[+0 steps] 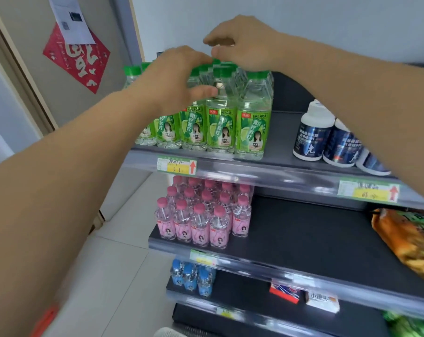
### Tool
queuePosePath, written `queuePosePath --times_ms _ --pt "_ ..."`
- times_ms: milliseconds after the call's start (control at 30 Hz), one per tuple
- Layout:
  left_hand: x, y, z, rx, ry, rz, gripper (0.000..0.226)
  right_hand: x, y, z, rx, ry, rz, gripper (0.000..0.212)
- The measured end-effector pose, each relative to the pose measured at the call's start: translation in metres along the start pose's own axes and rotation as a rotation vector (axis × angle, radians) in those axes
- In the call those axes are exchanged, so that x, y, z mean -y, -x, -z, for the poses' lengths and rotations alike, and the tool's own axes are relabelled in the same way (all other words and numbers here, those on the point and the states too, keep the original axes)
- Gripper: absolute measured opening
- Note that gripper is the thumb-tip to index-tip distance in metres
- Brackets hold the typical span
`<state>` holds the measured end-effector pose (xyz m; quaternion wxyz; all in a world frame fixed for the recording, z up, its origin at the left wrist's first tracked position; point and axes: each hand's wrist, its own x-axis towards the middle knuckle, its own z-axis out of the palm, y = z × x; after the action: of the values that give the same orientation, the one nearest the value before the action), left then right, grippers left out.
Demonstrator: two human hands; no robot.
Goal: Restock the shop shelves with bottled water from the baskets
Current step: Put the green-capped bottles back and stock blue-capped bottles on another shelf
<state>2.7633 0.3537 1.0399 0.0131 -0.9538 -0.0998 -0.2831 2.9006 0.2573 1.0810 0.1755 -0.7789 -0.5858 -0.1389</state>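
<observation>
L hand [179, 76] & R hand [242, 45] reach over green-cap bottles [251, 127].

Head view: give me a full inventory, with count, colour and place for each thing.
shelves: four, dark grey, right of door
lime soda: many, green caps and labels, top shelf left
white bottles: three, dark blue labels, top shelf right
pink bottles: many, pink caps, second shelf left
blue bottles: several, blue caps, third shelf left
snack bag: one, orange, second shelf right
boxes: two, one red-blue, one white, third shelf
price tags: four, green-yellow, shelf rails
poster: one, red, on door
paper: one, white, above poster
hands: two, bare, left and right over lime soda caps, grip unclear
</observation>
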Motion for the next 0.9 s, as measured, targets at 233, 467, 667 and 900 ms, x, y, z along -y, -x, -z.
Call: queuePosePath --times_ms 233,467,667,900 --pt "0.002 0.067 0.012 -0.040 0.031 -0.031 0.056 0.043 0.056 -0.006 -0.028 -0.040 -0.134 0.047" --pt "0.015 0.153 0.005 0.108 0.167 -0.037 0.051 0.102 0.132 -0.030 -0.043 -0.078 -0.256 0.045" --pt "0.016 0.222 -0.010 0.229 0.302 0.068 0.047 0.141 0.204 -0.062 0.163 -0.070 -0.328 0.049" --pt "0.016 0.258 -0.022 0.342 0.325 0.062 0.047 0.151 0.250 -0.089 0.308 -0.048 -0.430 0.050"
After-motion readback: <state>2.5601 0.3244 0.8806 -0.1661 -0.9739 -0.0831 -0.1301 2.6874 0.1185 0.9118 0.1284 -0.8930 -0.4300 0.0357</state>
